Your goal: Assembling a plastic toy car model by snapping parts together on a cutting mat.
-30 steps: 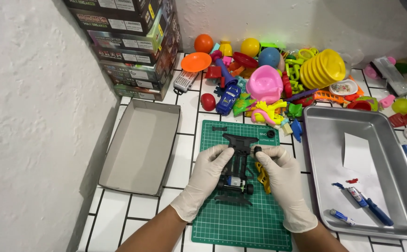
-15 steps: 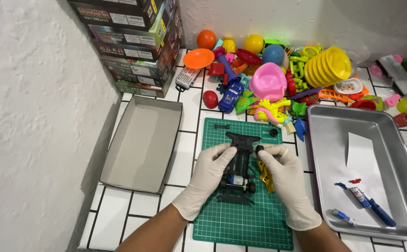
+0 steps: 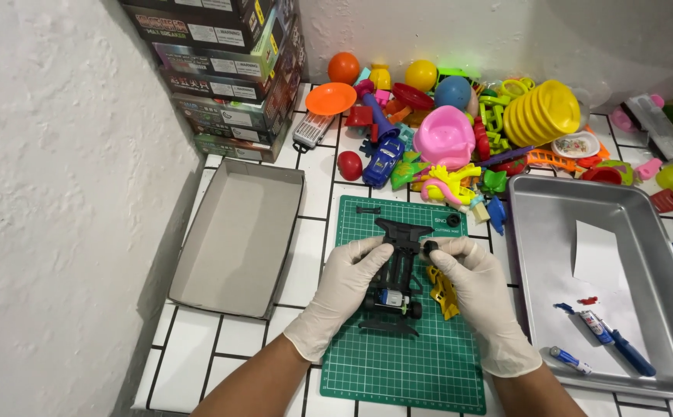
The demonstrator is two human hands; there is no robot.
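A black toy car chassis (image 3: 397, 270) lies lengthwise on a green cutting mat (image 3: 406, 363). My left hand (image 3: 342, 289), in a white glove, holds the chassis by its left side. My gloved right hand (image 3: 478, 297) pinches a small black wheel (image 3: 431, 247) at the chassis's front right corner. A yellow plastic part (image 3: 442, 292) lies on the mat just under my right hand. Two small black pieces, a short rod (image 3: 368, 209) and a round one (image 3: 453, 220), rest at the mat's far edge.
An empty grey cardboard tray (image 3: 232, 235) sits to the left, with stacked boxes (image 3: 228, 69) behind it. A pile of colourful plastic toys (image 3: 475, 131) fills the back. A metal tray (image 3: 661, 340) on the right holds white paper and blue tools. A white wall runs along the left.
Both hands have stayed on the chassis with only slight finger shifts. The camera view has drifted a little.
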